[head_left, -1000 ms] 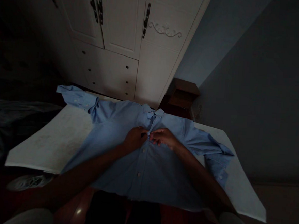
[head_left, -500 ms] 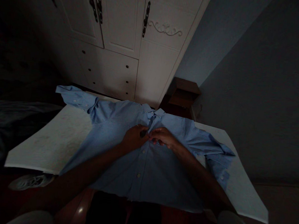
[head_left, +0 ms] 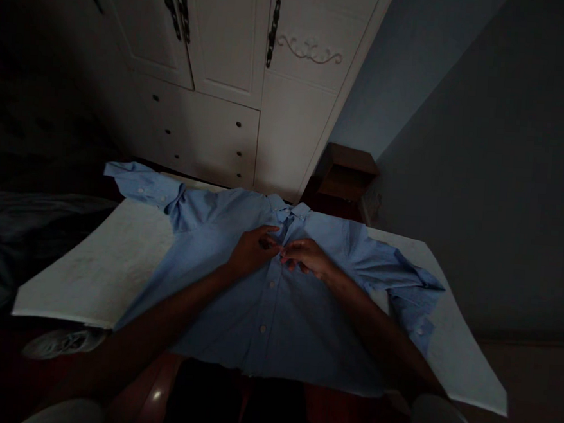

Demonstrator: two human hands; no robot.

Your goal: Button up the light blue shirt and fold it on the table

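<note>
The blue shirt (head_left: 275, 308) lies flat, front up, on the white table (head_left: 113, 270), with its collar (head_left: 289, 209) at the far side. The left hand (head_left: 251, 251) and right hand (head_left: 308, 257) meet just below the collar. Both sets of fingertips are pinched closed on the button placket (head_left: 271, 281).

Nothing readable anywhere in this dim room. The light blue button-up cotton shirt (head_left: 275, 314) spread out flat shows plain fabric and small buttons, no legible tag or print. The white panelled wooden wardrobe (head_left: 226, 40) behind it bears a curled scroll ornament on one door, and that is decoration, not lettering.
</note>
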